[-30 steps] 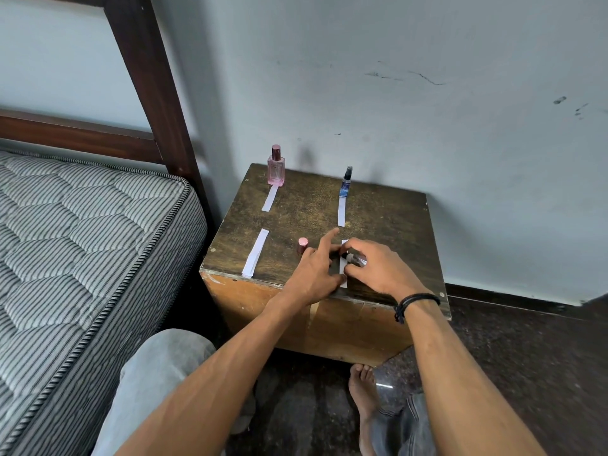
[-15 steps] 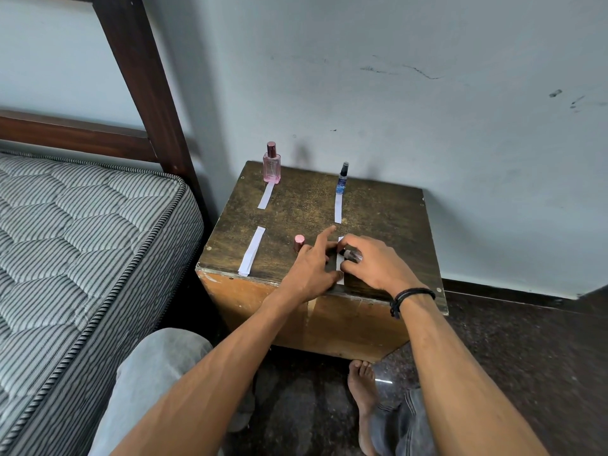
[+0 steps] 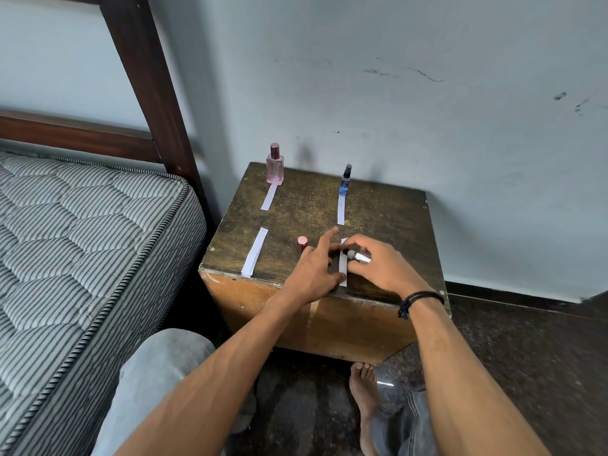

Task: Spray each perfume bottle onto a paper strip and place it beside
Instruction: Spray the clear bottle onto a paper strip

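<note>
On the wooden box, my right hand grips a small clear spray bottle lying sideways, its nozzle toward a white paper strip. My left hand presses that strip down near the front edge, thumb on its near end, index finger stretched out. A pink cap stands just left of my left hand. At the back, a pink perfume bottle has a strip in front of it, and a slim blue bottle has a strip too.
Another white strip lies at the box's front left. A striped mattress and dark bed frame stand to the left. The wall is right behind the box. My bare foot rests on the dark floor below.
My hands have barely moved. The right hand's fingers have shifted a little, so more of the small bottle shows over the strip.
</note>
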